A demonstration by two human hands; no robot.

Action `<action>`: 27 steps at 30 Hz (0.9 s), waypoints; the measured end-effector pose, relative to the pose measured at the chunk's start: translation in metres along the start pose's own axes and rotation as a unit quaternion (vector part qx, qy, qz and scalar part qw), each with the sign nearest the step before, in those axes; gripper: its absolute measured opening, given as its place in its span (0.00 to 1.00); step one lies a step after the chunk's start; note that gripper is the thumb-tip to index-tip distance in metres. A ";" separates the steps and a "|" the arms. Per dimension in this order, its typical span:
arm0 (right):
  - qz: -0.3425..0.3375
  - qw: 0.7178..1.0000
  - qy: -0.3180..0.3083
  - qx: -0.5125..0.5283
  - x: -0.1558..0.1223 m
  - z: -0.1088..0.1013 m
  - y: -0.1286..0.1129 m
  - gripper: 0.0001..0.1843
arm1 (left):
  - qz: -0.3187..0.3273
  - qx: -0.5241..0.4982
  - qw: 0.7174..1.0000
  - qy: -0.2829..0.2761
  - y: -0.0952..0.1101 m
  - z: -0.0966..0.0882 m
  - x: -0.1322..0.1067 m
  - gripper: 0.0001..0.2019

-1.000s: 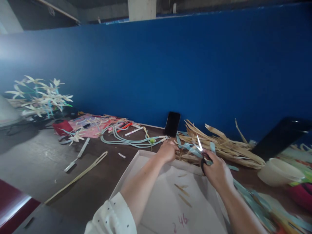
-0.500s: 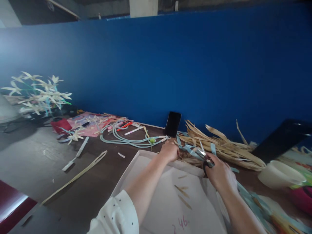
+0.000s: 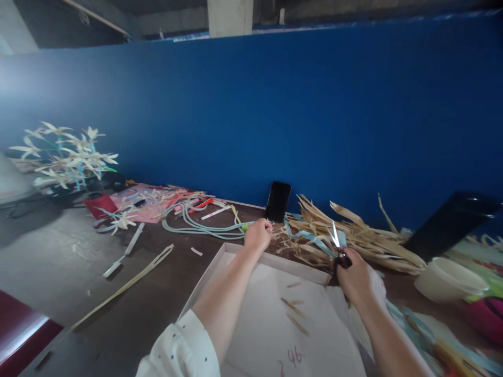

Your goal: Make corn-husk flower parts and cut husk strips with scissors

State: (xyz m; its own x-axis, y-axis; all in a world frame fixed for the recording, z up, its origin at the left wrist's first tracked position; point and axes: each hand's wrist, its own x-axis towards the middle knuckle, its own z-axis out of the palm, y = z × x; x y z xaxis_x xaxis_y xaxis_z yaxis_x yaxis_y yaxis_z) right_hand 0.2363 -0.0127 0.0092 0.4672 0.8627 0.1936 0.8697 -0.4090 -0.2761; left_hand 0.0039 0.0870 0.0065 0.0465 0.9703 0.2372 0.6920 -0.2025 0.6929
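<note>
My right hand [image 3: 359,277] is closed around the dark handles of a pair of scissors [image 3: 335,236], whose slightly parted blades point up and away. Just beyond the scissors lies a bundle of dry husk strips [image 3: 353,238], with pale blue strips [image 3: 316,239] among them. Over the far rim of a shallow white box [image 3: 291,265], my left hand [image 3: 258,235] has its fingers curled together. Whatever they may pinch is hidden. Close by that hand are loose husk scraps [image 3: 281,242] and a looped pale blue cord [image 3: 204,230].
A black phone [image 3: 278,201] leans against the blue partition [image 3: 251,115]. White star-shaped flowers [image 3: 70,152] stand at the far left. A cream bowl [image 3: 450,280] sits on the right. One long folded strip [image 3: 126,285] lies left of the box.
My left hand has moved left, away from the husk scraps, its fingers now curled. The right hand has shifted slightly right with the scissors, which now point more upright.
</note>
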 end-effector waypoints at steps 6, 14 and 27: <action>0.052 0.996 0.033 0.071 -0.002 -0.004 -0.002 0.25 | -0.031 -0.048 0.998 0.023 -0.002 -0.008 0.004 0.05; 0.071 0.981 0.073 0.164 0.002 0.001 0.003 0.24 | 0.014 -0.341 0.934 -0.110 0.007 -0.025 -0.002 0.11; 0.059 0.970 0.100 0.213 0.002 0.008 0.005 0.23 | 0.006 -0.407 0.863 -0.299 0.007 -0.028 -0.007 0.19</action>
State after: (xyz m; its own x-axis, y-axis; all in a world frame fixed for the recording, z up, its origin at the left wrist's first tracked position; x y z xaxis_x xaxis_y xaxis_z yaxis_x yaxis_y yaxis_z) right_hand 0.2408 -0.0104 0.0005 0.6186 0.7249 0.3030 0.6830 -0.3054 -0.6636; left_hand -0.0123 0.0749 0.0287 0.5822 0.8128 0.0217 -0.0352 -0.0014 0.9994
